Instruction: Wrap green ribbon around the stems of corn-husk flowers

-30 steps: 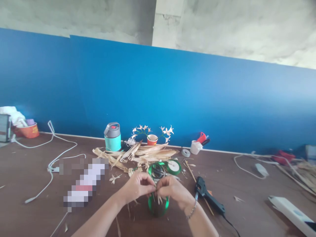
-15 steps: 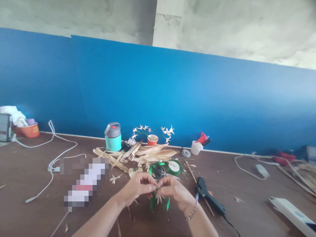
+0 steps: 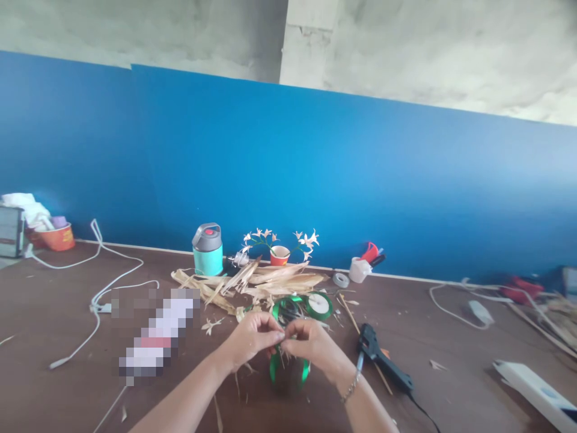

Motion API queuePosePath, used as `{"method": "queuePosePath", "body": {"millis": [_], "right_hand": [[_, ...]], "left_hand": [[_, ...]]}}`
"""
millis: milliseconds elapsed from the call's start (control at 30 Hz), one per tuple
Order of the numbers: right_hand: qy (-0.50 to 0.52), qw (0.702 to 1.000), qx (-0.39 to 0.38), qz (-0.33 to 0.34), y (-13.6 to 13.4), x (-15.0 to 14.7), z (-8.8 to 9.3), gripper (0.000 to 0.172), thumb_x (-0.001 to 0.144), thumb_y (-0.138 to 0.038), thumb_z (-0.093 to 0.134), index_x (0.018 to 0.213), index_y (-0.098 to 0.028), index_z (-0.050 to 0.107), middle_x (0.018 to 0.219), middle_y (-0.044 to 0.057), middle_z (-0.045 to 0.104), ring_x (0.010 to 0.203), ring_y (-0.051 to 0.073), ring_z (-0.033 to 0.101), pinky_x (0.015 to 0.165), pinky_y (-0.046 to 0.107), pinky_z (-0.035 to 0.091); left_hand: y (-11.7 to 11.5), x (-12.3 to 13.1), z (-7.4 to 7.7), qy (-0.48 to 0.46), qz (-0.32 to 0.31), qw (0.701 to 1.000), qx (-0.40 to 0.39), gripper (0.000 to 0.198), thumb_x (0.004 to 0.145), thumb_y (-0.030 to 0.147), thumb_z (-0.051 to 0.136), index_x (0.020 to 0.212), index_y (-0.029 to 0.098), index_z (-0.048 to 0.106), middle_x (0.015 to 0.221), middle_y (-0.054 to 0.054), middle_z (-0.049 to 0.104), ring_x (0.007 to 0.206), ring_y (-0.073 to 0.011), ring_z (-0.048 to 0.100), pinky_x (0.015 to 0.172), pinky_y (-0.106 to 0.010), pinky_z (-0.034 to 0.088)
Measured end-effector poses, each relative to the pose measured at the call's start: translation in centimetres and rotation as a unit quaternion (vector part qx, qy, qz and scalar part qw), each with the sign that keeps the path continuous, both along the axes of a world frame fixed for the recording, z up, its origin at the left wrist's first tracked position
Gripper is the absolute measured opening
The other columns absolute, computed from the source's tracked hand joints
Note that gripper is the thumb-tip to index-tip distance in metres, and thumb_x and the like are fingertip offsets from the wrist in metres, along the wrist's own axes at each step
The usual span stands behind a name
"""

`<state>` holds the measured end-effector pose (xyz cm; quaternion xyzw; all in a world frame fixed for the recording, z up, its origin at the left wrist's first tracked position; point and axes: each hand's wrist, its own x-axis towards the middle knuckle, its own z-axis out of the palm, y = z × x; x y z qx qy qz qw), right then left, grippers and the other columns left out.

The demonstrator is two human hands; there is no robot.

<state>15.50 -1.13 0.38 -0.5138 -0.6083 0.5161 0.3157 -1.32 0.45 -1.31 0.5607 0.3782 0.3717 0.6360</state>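
My left hand and right hand meet at the fingertips above the desk, each pinched narrow, thumb to finger, on a small pale flower. The flower hangs just below the fingertips; its upper end is hidden by them. Green ribbon hangs below, to both sides of the flower; which hand bears it I cannot tell.

Just beyond my fingers lie the scissors, partly covered by my hands, and beside them a ribbon reel. A loose flower lies near my left hand.

To the right of my right forearm, near it, the glue gun lies across a thin stick; its lead runs toward the near edge.

A heap of husks lies between the reel and the back row. That row, left to right: bottle, orange cup with flower sprays leaning out both sides, tape, white pot holding pens.

Far left: white cable and red tub. Far right: white box. A blue partition closes the back.
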Motion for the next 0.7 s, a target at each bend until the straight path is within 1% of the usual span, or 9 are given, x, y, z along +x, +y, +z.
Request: {"method": "queuePosePath", "body": {"millis": [100,167,300,433,533,700], "right_hand": [[-0.074,0.996,0.044,-0.024,0.2,-0.1,-0.6,0.014,0.056,-0.023,0.069,0.062,-0.014,0.062,0.052,-0.004,0.053,0.05,0.007,0.038,0.046,0.019,0.029],[-0.083,0.995,0.047,-0.023,0.4,0.0,-1.0,0.017,0.056,-0.026,0.072,0.06,-0.014,0.061,0.051,-0.004,0.053,0.05,0.007,0.039,0.045,0.019,0.029],[-0.035,0.999,-0.006,0.016,0.5,0.5,-1.3,0.021,0.054,-0.029,0.074,0.059,-0.013,0.061,0.048,-0.004,0.055,0.045,0.007,0.042,0.043,0.018,0.03],[0.01,0.997,-0.056,0.057,0.5,1.0,-1.1,0.022,0.055,-0.03,0.074,0.058,-0.012,0.063,0.047,-0.003,0.057,0.043,0.006,0.045,0.042,0.018,0.03],[0.023,0.995,-0.072,0.072,0.5,1.2,-1.0,0.018,0.055,-0.027,0.074,0.056,-0.012,0.065,0.046,-0.003,0.057,0.042,0.006,0.045,0.043,0.017,0.031],[0.029,0.993,-0.081,0.076,0.5,1.5,-1.0,0.013,0.054,-0.023,0.074,0.056,-0.012,0.067,0.045,-0.003,0.057,0.042,0.005,0.044,0.043,0.018,0.03]], "left_hand": [[0.0,0.0,-0.1,0.021,-0.003,1.0,0.005,0.028,0.062,0.038,0.07,0.065,0.013,0.058,0.05,0.003,0.056,0.046,-0.0103,0.052,0.048,-0.023,0.042],[0.0,0.0,-0.2,0.037,-0.01,0.999,0.01,0.028,0.062,0.038,0.07,0.065,0.013,0.058,0.05,0.002,0.056,0.047,-0.011,0.053,0.049,-0.023,0.042],[-0.1,-0.3,-0.2,0.062,-0.035,0.997,0.032,0.028,0.064,0.04,0.068,0.067,0.013,0.059,0.054,0.001,0.059,0.049,-0.0115,0.053,0.05,-0.024,0.042],[-0.2,-0.4,0.3,0.091,-0.051,0.993,0.053,0.025,0.065,0.038,0.067,0.067,0.014,0.06,0.057,0.001,0.059,0.052,-0.0119,0.053,0.051,-0.024,0.042],[-0.3,-0.5,0.6,0.107,-0.061,0.989,0.078,0.021,0.066,0.035,0.066,0.067,0.014,0.062,0.061,0.0,0.059,0.055,-0.0127,0.053,0.053,-0.024,0.042],[-0.3,-0.8,0.6,0.121,-0.086,0.979,0.142,0.014,0.069,0.027,0.064,0.073,0.014,0.067,0.069,-0.002,0.06,0.063,-0.0134,0.054,0.058,-0.023,0.042]]}}
